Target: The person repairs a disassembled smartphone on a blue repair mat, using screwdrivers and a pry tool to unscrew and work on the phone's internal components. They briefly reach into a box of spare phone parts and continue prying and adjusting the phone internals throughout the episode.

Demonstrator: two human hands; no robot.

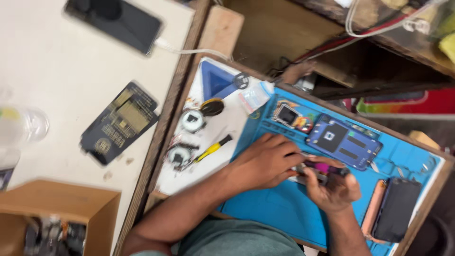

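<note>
at the near middle of the blue work mat (275,208), both hands meet over a small opened device (313,171), dark with a magenta patch showing between the fingers. left hand (263,163) lies palm down across the device's left part, fingers curled and pressed over it, apparently to pin it flat against the mat. right hand (334,189) comes in from the near right, fingers bent around the device's right end in a pinching hold; whether a tool sits between the fingertips cannot be told, as motion blur hides them. neither hand is released.

just beyond the hands, touching nothing, lies a blue phone frame (343,141) with its inside facing up, and to its left a small square component (288,115) in a mat recess, likely set apart to stay in reach. at the near right edge of the mat rests a dark phone (397,208) beside an orange strip (373,208).

left of the mat, on a white sheet (213,161), lie a yellow-handled screwdriver (213,148) and two round tape rolls (192,121), near the left forearm. further left, well apart on the pale table (57,76), are a black card-like board with gold markings (118,122), a dark phone on a white cable (116,21), a clear plastic cup (21,125) and an open cardboard box (61,218).
</note>
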